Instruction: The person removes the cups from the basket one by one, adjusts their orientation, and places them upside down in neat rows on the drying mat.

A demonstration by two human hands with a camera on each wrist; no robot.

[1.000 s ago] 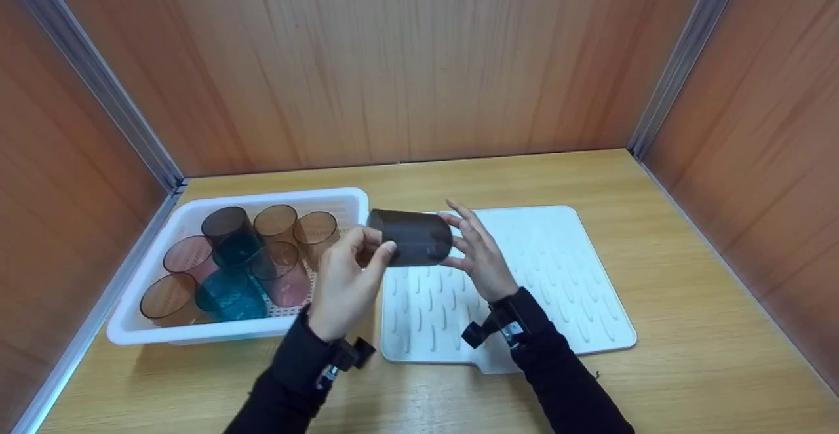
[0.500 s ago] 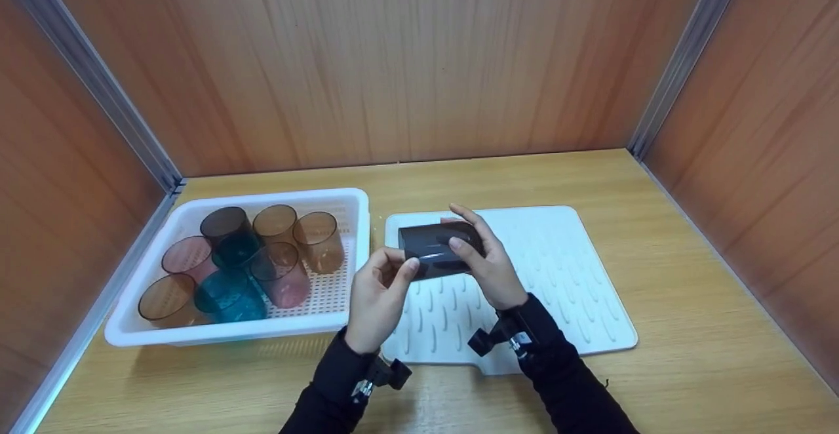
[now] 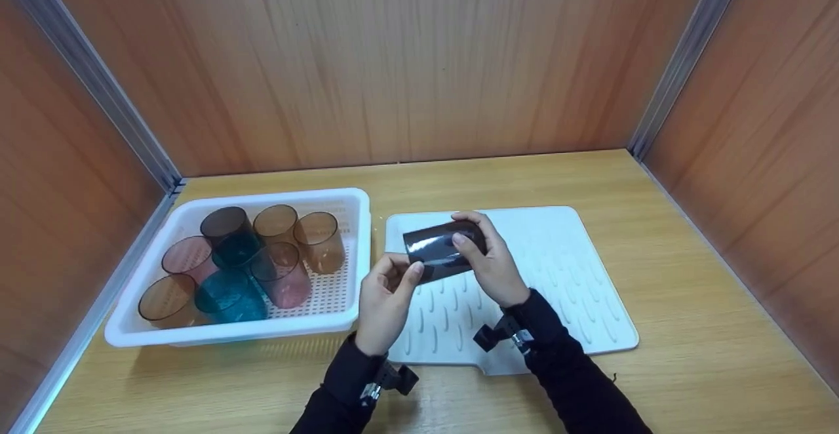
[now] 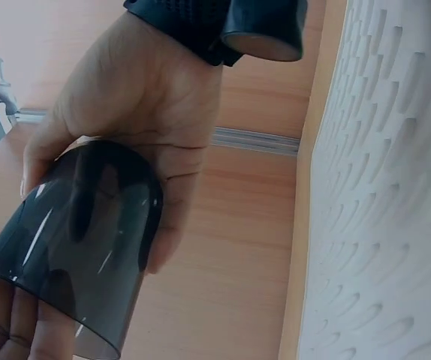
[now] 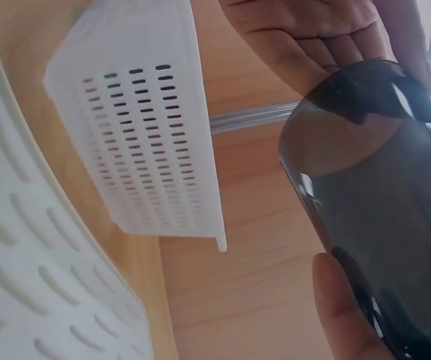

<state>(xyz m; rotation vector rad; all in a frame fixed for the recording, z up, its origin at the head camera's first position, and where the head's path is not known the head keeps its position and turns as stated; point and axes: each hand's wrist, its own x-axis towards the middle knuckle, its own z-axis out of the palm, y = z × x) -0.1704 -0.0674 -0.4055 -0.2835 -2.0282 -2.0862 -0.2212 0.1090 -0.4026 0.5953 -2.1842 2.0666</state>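
Above the white ridged mat [image 3: 550, 270], a dark grey translucent cup [image 3: 434, 246] lies on its side in mid-air, tilted, its rim toward the left. My left hand [image 3: 385, 304] pinches that rim between thumb and fingers. Wrapped round the base end is my right hand [image 3: 501, 271], its thumb along the near side. In the left wrist view, the cup [image 4: 88, 232] spans from the right palm to the left fingers [image 4: 20, 319] at the rim. The right wrist view shows my left hand [image 5: 313, 37] at the rim and a right finger [image 5: 339, 307] against the side.
A white perforated basket [image 3: 328, 322] stands on the wooden table [image 3: 695, 290] at the left. It holds several upright translucent cups, including an amber one [image 3: 321, 244], a teal one [image 3: 233, 296] and a pink one [image 3: 187, 257]. Wood-grain panels [image 3: 419, 60] enclose the table's back and sides.
The cup and left hand have moved right, away from the basket. My right hand has gone from fingertips at the base to a full grip. The cup's base end now tilts up slightly.
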